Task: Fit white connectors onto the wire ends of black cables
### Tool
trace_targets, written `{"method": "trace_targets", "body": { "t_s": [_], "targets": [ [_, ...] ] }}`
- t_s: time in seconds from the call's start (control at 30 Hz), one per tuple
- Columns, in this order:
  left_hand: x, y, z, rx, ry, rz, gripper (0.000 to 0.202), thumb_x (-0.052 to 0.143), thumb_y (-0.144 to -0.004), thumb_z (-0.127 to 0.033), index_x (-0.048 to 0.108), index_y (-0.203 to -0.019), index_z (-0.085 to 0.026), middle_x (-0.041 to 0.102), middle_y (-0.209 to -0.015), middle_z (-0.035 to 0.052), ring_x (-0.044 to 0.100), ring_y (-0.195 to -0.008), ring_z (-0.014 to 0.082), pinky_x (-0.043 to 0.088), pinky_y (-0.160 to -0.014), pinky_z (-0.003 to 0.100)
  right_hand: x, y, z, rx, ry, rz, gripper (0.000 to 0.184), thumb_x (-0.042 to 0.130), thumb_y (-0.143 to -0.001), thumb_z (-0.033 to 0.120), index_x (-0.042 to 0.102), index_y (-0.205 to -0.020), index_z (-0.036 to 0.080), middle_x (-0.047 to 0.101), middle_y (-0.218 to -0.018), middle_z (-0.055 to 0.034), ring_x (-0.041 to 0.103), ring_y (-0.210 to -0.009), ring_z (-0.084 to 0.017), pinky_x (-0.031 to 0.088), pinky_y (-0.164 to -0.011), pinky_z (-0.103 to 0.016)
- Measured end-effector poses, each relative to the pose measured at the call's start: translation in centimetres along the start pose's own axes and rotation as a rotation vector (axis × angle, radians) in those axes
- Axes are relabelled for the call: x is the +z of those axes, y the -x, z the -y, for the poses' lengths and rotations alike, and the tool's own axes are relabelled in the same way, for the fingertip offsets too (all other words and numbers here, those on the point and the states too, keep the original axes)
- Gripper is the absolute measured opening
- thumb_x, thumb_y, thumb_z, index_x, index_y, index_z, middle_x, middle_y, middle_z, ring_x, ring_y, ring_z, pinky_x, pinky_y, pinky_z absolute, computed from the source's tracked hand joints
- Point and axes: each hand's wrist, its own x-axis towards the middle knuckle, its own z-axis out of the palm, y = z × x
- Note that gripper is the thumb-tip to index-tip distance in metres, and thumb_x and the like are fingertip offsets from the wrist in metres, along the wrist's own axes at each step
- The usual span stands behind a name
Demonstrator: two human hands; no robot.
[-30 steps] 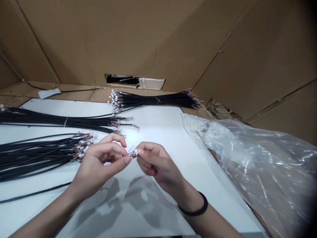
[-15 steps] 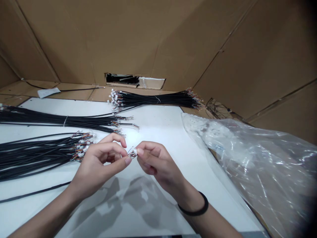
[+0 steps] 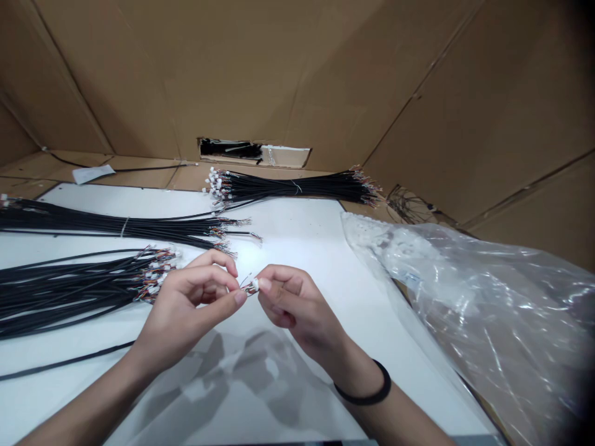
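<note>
My left hand [image 3: 186, 306] and my right hand [image 3: 292, 303] meet over the white table [image 3: 307, 248], fingers pinched together. Between the fingertips sits a small white connector [image 3: 253, 285] with thin coloured wires. My left hand pinches the wire end and my right hand pinches the connector. A black cable [image 3: 65, 361] trails off to the left under my left forearm. A bundle of black cables with white connectors [image 3: 79, 286] lies just left of my left hand. A black band circles my right wrist.
Two more tied bundles of black cables [image 3: 116, 224] [image 3: 292, 186] lie farther back. A crumpled clear plastic bag [image 3: 483, 310] fills the right side. Cardboard walls [image 3: 297, 74] enclose the table, with a cut-out slot [image 3: 253, 152] at the back.
</note>
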Motion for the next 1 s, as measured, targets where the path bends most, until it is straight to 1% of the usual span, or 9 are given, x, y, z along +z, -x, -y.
{"method": "trace_targets", "body": {
  "t_s": [0.23,0.4,0.53,0.67,0.77,0.87,1.0],
  "targets": [
    [-0.02,0.10,-0.07,0.002,0.030,-0.007,0.010,0.070,-0.077,-0.019,0.067,-0.067,-0.017,0.050,-0.089,-0.0013,0.043,-0.046,-0.0021,0.035,-0.044,0.015,0.01,0.09,0.00,0.009,0.007,-0.011,0.024,0.072,-0.078,0.034,0.060,-0.071,0.014,0.036,-0.044,0.0099,0.024,-0.039,-0.002,0.014,-0.037,-0.018],
    [0.10,-0.02,-0.12,0.019,0.001,-0.012,0.011,0.069,-0.077,-0.018,0.067,-0.067,-0.016,0.050,-0.089,-0.0008,0.042,-0.046,-0.0015,0.035,-0.044,0.016,-0.02,0.11,0.00,-0.006,0.052,-0.026,0.026,0.071,-0.078,0.035,0.059,-0.070,0.014,0.038,-0.045,0.0093,0.024,-0.040,-0.002,0.015,-0.038,-0.019],
    [0.25,-0.02,-0.38,0.070,-0.085,-0.023,0.010,0.068,-0.077,-0.017,0.067,-0.067,-0.015,0.051,-0.089,-0.0001,0.042,-0.047,-0.0014,0.035,-0.043,0.015,0.03,0.20,-0.09,-0.065,0.149,-0.058,0.027,0.069,-0.081,0.037,0.059,-0.070,0.014,0.039,-0.048,0.0082,0.026,-0.041,-0.003,0.017,-0.039,-0.020],
    [0.34,0.09,-0.51,0.127,-0.189,-0.040,0.012,0.066,-0.079,-0.018,0.066,-0.067,-0.016,0.052,-0.087,0.0002,0.045,-0.050,0.0005,0.038,-0.045,0.015,0.32,0.51,-0.15,-0.182,0.326,-0.100,0.026,0.066,-0.085,0.035,0.060,-0.071,0.014,0.038,-0.050,0.0073,0.028,-0.045,-0.004,0.021,-0.042,-0.021],
    [0.36,0.18,-0.40,0.154,-0.234,-0.054,0.012,0.065,-0.080,-0.018,0.066,-0.068,-0.016,0.053,-0.085,0.0007,0.048,-0.055,0.0032,0.040,-0.047,0.015,0.61,0.68,-0.24,-0.254,0.419,-0.133,0.024,0.062,-0.088,0.032,0.060,-0.072,0.014,0.039,-0.052,0.0068,0.029,-0.046,-0.005,0.025,-0.044,-0.022],
    [0.41,0.27,-0.23,0.172,-0.247,-0.051,0.013,0.065,-0.081,-0.019,0.066,-0.069,-0.017,0.054,-0.085,0.0012,0.049,-0.059,0.0052,0.040,-0.047,0.016,0.83,0.75,-0.37,-0.270,0.464,-0.153,0.024,0.061,-0.088,0.032,0.060,-0.072,0.015,0.040,-0.053,0.0062,0.030,-0.047,-0.006,0.027,-0.046,-0.023],
    [0.55,0.28,-0.13,0.185,-0.284,-0.032,0.013,0.064,-0.083,-0.020,0.067,-0.070,-0.018,0.055,-0.086,0.0024,0.052,-0.064,0.0079,0.041,-0.048,0.017,0.87,0.72,-0.47,-0.243,0.469,-0.154,0.025,0.064,-0.086,0.036,0.062,-0.072,0.015,0.045,-0.056,0.0043,0.033,-0.049,-0.007,0.027,-0.047,-0.023]
  ]
}}
